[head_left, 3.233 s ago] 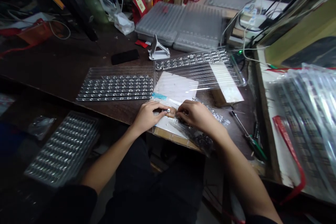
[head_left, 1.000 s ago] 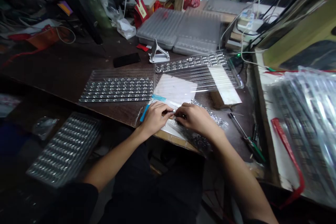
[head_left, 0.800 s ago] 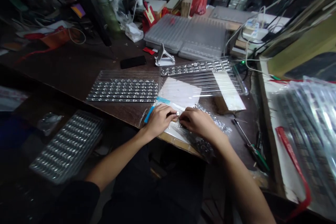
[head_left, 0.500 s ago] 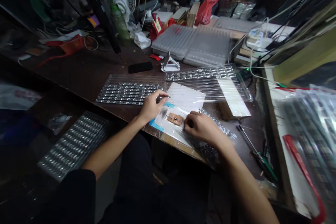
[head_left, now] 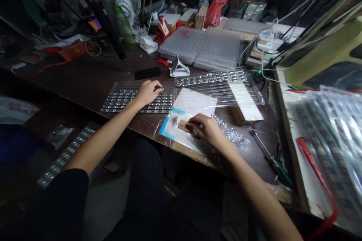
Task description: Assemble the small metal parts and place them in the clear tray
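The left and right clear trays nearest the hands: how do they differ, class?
The left tray has shiny pieces in its nearer rows; the right tray has them along its far side. Pieces cover most of the left tray, but only a strip of the right tray. The left hand is over the left tray, not the right tray. Both are ridged and partly filled.

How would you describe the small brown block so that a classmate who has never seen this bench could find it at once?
On the dark table, find the white board with blue tape at the near edge. The small brown block lies on it, at the fingertips of the right hand. Its brown colour sets it apart from the white beneath and the silvery parts nearby.
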Demonstrator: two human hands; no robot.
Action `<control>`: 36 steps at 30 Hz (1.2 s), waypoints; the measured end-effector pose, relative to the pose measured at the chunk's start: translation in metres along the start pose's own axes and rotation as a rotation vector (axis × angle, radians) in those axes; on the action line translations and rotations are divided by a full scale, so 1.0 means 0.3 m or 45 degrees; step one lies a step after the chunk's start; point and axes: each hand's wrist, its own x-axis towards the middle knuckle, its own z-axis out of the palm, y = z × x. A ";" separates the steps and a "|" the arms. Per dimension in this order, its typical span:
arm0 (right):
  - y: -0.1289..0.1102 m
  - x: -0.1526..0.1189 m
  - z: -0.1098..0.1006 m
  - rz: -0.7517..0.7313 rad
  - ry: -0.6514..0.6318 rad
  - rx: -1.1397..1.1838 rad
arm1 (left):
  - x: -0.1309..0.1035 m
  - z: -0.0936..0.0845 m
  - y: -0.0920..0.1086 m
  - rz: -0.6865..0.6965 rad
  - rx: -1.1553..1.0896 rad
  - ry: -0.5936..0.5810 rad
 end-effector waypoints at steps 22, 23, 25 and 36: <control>-0.026 -0.044 -0.083 0.151 -0.217 -0.511 | 0.092 -0.009 0.051 -0.096 0.321 -0.258; -0.023 -0.049 -0.094 0.186 -0.256 -0.522 | 0.093 -0.022 0.052 -0.112 0.363 -0.298; -0.023 -0.056 -0.105 0.243 -0.340 -0.517 | 0.096 -0.040 0.064 -0.113 0.441 -0.346; -0.003 -0.063 -0.105 0.246 -0.362 -0.317 | 0.309 0.193 0.579 0.405 0.006 -0.132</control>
